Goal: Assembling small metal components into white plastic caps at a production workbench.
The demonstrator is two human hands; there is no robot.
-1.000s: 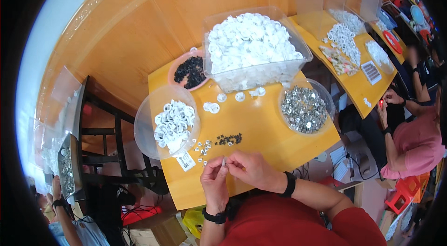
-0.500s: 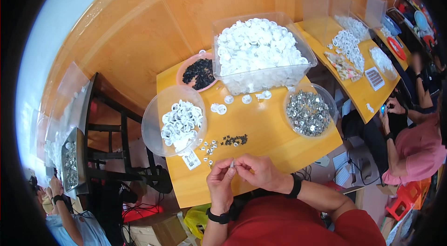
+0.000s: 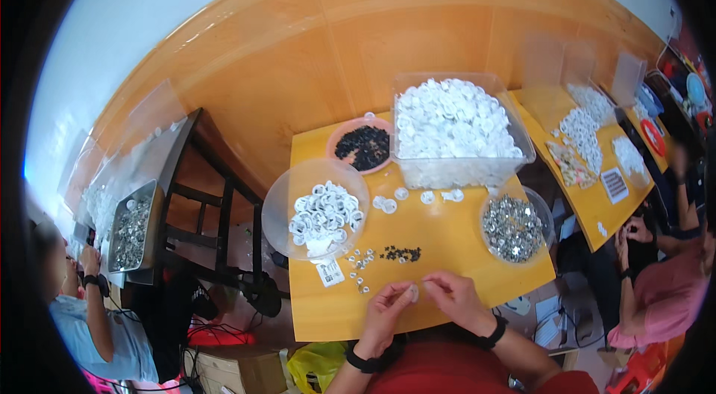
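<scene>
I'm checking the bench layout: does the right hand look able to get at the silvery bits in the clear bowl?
Probably yes: the silvery bits lie in an unlidded bowl, and nothing seems to stand between it and the right hand.

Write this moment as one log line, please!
left hand: pinching small pale piece | right hand: apart, contents unclear | ahead: small black pieces | surface: yellow table

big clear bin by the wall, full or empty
Full: white round pieces are heaped high in the clear bin, and more show through its front wall.
</scene>
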